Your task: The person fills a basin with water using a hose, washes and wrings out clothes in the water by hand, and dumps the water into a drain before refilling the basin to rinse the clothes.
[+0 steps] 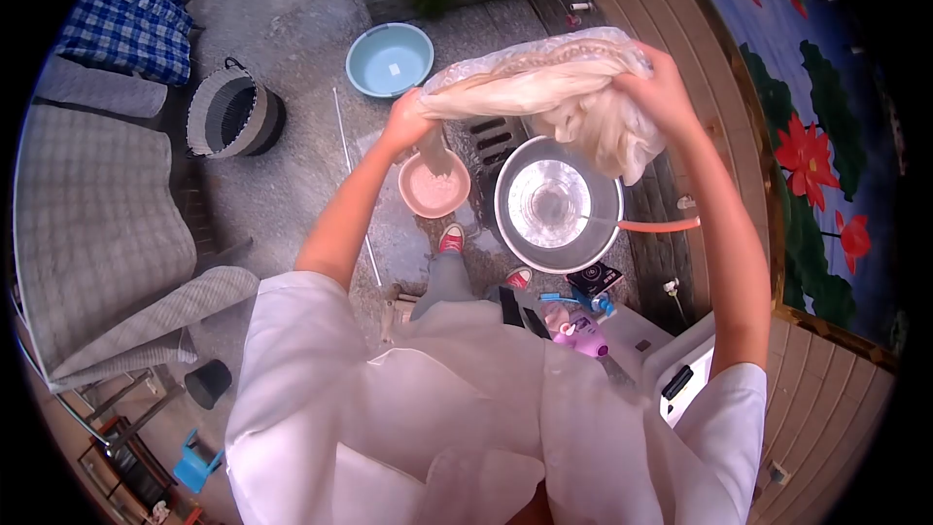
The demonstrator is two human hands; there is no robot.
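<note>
A bunched, cream-coloured, wet-looking cloth (544, 87) is stretched between my two hands, raised out in front of me. My left hand (412, 121) is closed around one end. At the other end my right hand (659, 89) grips the gathered folds, and loose folds droop below it. Under my left hand stands a pink basin (434, 204) with pale contents; a greyish strip hangs down into it, and I cannot tell if it is cloth or water. Below the cloth, to the right, sits a large metal basin (607, 233) with an orange hose (661, 227) reaching over its rim.
A light-blue basin (362, 63) stands farther off on the concrete. Leftward are a woven basket (219, 117) and a rack of hanging fabric (97, 204). A thin white pole (358, 185) lies on the ground. Near my feet are a purple bottle (583, 335) and a blue brush (559, 297).
</note>
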